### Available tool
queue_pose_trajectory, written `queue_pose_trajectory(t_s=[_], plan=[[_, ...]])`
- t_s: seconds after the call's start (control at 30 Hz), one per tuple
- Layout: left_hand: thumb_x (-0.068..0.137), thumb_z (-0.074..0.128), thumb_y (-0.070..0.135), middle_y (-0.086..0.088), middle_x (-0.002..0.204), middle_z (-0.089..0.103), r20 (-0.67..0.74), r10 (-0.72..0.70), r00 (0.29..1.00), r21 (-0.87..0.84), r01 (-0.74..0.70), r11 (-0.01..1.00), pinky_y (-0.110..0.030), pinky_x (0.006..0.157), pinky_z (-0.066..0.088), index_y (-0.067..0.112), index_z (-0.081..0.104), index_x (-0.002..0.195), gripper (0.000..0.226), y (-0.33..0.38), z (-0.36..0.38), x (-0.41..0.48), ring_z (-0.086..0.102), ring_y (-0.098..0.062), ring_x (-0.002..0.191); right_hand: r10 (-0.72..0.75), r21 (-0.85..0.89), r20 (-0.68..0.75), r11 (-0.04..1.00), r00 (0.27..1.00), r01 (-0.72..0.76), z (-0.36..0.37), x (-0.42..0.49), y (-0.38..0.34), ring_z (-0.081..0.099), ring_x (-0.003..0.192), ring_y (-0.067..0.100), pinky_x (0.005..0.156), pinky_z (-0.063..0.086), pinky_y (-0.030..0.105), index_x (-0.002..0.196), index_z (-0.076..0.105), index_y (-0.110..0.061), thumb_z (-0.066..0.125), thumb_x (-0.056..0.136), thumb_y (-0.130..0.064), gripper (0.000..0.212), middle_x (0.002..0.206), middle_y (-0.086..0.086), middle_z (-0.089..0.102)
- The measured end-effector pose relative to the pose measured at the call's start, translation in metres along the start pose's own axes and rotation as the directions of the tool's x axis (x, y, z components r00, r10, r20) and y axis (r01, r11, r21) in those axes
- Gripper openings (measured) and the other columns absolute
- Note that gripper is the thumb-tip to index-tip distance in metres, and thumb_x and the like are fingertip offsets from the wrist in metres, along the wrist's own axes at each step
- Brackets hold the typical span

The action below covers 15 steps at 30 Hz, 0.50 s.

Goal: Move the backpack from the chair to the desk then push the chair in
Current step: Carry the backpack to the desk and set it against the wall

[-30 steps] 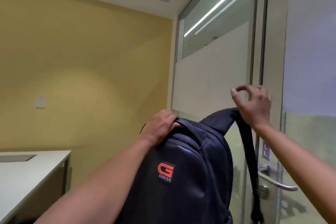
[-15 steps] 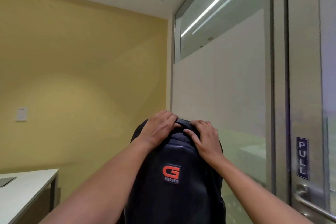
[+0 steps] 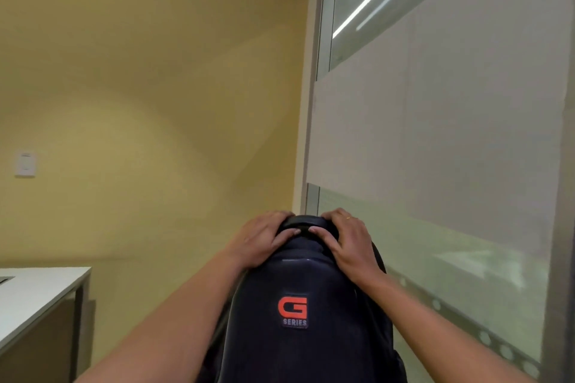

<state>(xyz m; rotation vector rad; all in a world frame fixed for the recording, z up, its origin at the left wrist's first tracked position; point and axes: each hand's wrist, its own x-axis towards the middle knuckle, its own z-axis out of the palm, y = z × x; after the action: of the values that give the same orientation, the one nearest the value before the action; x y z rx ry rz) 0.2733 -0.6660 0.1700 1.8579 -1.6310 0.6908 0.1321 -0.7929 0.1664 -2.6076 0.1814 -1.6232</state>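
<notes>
A dark navy backpack [image 3: 298,336] with a red "G SERIES" logo stands upright in front of me at the bottom centre, its lower part cut off by the frame. My left hand [image 3: 261,238] clasps the left side of its top handle. My right hand [image 3: 348,242], with a ring on one finger, clasps the right side of the same handle, fingertips nearly touching the left hand's. The white desk [image 3: 34,298] shows at the lower left, apart from the bag. The chair is out of view.
A yellow wall [image 3: 149,102] with a white switch plate [image 3: 25,164] faces me. A frosted glass partition [image 3: 435,134] with a metal frame runs along the right, close to the backpack.
My right hand let go of the shoulder strap, came to the top handle and now grips it beside the left hand. The view has turned left, so the door handle is gone.
</notes>
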Motion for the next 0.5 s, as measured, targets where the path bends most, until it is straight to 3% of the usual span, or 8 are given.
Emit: queue_pose_trajectory(t_s=[0.1,0.23,0.33,0.5], plan=[[0.086,0.027,0.056,-0.010,0.126,0.059,0.019,0.015,1.000,0.027,-0.016,1.000,-0.029,0.094,0.036,0.011,0.047,0.130,0.066,-0.018,0.024,0.030,0.054,-0.025,0.113,-0.057,-0.002,-0.014,0.998,0.998,0.057,0.027,0.020,0.039,0.056,0.074,0.020,0.070,0.040,0.033,0.086,0.062,-0.010,0.031,0.080,-0.073,0.071,0.079,0.003,0.062],[0.088,0.018,0.061,-0.015,0.126,0.058,-0.035,0.007,0.999,0.170,-0.001,0.985,-0.035,0.098,0.043,0.004,0.050,0.128,0.076,-0.054,0.050,0.058,0.056,-0.029,0.116,-0.115,-0.047,-0.015,0.992,0.993,0.114,0.072,0.049,0.083,0.056,0.073,0.020,0.071,0.038,0.033,0.086,0.061,-0.013,0.033,0.080,-0.071,0.064,0.079,0.001,0.062],[0.098,0.009,0.049,-0.018,0.111,0.068,-0.063,0.026,0.998,0.332,-0.003,0.943,-0.046,0.089,0.050,-0.001,0.061,0.113,0.074,-0.095,0.067,0.085,0.064,-0.032,0.106,-0.163,-0.117,0.021,0.979,0.986,0.164,0.112,0.080,0.105,0.057,0.077,0.021,0.076,0.039,0.035,0.091,0.060,-0.016,0.028,0.087,-0.064,0.058,0.085,0.000,0.064],[0.100,0.007,0.040,-0.014,0.105,0.071,-0.020,-0.029,0.999,0.515,0.035,0.857,-0.046,0.084,0.052,0.000,0.067,0.106,0.072,-0.179,0.093,0.128,0.067,-0.030,0.101,-0.213,-0.179,0.144,0.955,0.966,0.237,0.196,0.132,0.136,0.064,0.095,0.021,0.090,0.044,0.040,0.109,0.059,-0.017,0.016,0.094,-0.054,0.058,0.107,0.001,0.068]])
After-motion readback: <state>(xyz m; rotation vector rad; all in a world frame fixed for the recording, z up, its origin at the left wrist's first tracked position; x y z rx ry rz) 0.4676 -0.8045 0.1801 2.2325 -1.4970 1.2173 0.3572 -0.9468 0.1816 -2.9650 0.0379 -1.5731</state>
